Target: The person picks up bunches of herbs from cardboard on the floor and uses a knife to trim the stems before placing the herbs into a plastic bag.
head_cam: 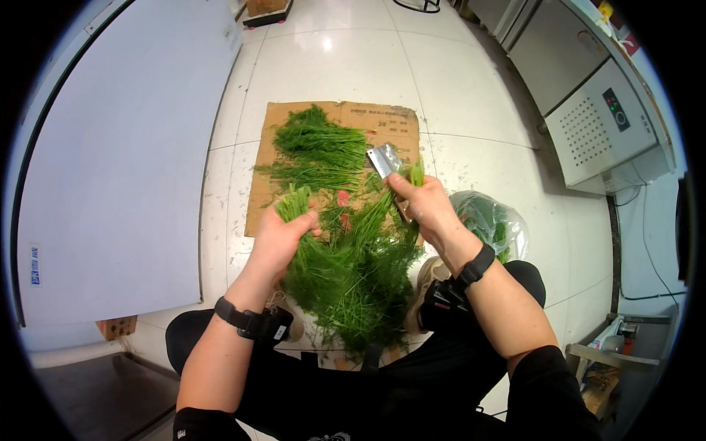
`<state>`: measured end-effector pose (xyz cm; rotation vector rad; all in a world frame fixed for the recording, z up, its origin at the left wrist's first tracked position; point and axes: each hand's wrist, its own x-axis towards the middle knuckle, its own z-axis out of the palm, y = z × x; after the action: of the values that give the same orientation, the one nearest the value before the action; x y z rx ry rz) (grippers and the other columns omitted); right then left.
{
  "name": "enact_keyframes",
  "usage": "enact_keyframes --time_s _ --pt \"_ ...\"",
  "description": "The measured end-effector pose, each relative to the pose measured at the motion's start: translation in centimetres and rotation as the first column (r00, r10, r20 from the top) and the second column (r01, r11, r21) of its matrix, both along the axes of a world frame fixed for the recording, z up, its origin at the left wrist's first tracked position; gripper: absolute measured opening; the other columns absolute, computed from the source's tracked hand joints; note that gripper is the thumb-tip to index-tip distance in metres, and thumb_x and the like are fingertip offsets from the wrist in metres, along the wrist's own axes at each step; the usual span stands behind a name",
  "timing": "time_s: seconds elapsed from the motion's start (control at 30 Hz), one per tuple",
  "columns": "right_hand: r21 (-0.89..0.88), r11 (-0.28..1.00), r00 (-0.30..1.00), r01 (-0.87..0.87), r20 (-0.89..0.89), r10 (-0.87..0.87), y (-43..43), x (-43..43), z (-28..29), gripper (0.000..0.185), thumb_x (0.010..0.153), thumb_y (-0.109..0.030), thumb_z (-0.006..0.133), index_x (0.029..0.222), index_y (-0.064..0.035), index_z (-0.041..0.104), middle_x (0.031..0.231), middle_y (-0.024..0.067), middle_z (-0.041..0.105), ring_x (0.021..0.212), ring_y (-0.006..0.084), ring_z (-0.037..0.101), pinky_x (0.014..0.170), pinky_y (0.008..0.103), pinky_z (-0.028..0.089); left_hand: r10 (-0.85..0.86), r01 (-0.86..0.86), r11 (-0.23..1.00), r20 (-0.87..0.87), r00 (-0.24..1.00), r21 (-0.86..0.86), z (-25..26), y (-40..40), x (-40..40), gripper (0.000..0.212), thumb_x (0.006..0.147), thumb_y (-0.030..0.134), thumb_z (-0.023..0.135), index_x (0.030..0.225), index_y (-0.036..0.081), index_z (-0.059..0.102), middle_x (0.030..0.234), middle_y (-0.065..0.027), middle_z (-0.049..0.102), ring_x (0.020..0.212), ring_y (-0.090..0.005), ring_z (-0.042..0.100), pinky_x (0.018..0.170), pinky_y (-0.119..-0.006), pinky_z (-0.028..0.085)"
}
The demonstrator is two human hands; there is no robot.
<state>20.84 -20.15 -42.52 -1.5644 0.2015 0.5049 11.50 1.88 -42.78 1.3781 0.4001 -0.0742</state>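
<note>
My left hand (278, 234) grips a bunch of feathery green herb, likely dill or fennel fronds (314, 270), with its pale stem ends sticking up above the fist. My right hand (427, 204) is closed round more green stems (380, 206) at the right. A cleaver (384, 160) lies on the flattened cardboard (336, 110), its blade just beyond my right thumb and its handle partly hidden by that hand. Trimmed-looking bunches (322, 143) lie on the cardboard, stem ends to the right. A loose heap of fronds (369, 303) hangs or lies between my feet; its underside is hidden.
A clear plastic bag (513, 220) with greens stands right of the cardboard. A large white appliance (121, 165) flanks the left side, and a metal appliance with a vented panel (606, 127) the right. Plant scraps are scattered on the tiled floor (463, 160). My shoes (427, 286) flank the heap.
</note>
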Motion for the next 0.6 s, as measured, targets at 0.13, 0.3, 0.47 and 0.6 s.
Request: enact_keyframes --time_s 0.13,0.3,0.47,0.6 --pt "0.204 0.972 0.990 0.117 -0.096 -0.099 -1.8 1.4 0.2 0.019 0.093 -0.024 0.062 0.093 -0.0063 0.068 0.074 -0.0039 0.059 0.058 0.0041 0.040 0.045 0.0202 0.026 0.013 0.000 0.871 -0.023 1.000 0.492 -0.9 1.8 -0.1 0.020 0.084 0.011 0.067 0.100 0.000 0.060 0.072 -0.0023 0.062 0.060 -0.0116 0.057 0.059 -0.026 0.048" --pt "0.123 0.992 1.000 -0.020 0.007 0.020 -2.1 1.5 0.6 0.020 0.095 -0.024 0.059 0.094 -0.0062 0.067 0.084 -0.0002 0.068 0.057 0.0019 0.042 0.044 0.0171 0.026 -0.013 0.039 0.907 -0.065 0.998 0.419 -0.4 1.7 -0.3 0.018 0.080 0.008 0.072 0.092 0.001 0.060 0.073 -0.0021 0.063 0.060 -0.0095 0.057 0.057 -0.024 0.046" --pt "0.128 0.990 0.998 -0.052 -0.030 0.056 -1.0 0.6 1.0 0.022 0.096 -0.025 0.059 0.097 -0.0039 0.065 0.086 0.0028 0.070 0.058 0.0010 0.047 0.041 0.0170 0.028 -0.066 0.073 0.970 -0.036 0.997 0.233 0.6 0.1 -0.4 0.018 0.078 0.007 0.076 0.088 0.002 0.061 0.075 -0.0018 0.063 0.062 -0.0085 0.057 0.058 -0.024 0.047" --pt "0.152 0.982 0.993 -0.108 -0.033 0.115 -0.3 0.0 1.1 0.015 0.095 -0.021 0.060 0.097 -0.0064 0.064 0.085 0.0020 0.070 0.058 0.0022 0.051 0.040 0.0165 0.030 -0.163 0.159 0.966 0.005 0.987 0.202 0.5 -1.1 -0.4 0.019 0.079 0.006 0.076 0.090 0.001 0.061 0.078 -0.0017 0.064 0.065 -0.0077 0.056 0.060 -0.023 0.048"
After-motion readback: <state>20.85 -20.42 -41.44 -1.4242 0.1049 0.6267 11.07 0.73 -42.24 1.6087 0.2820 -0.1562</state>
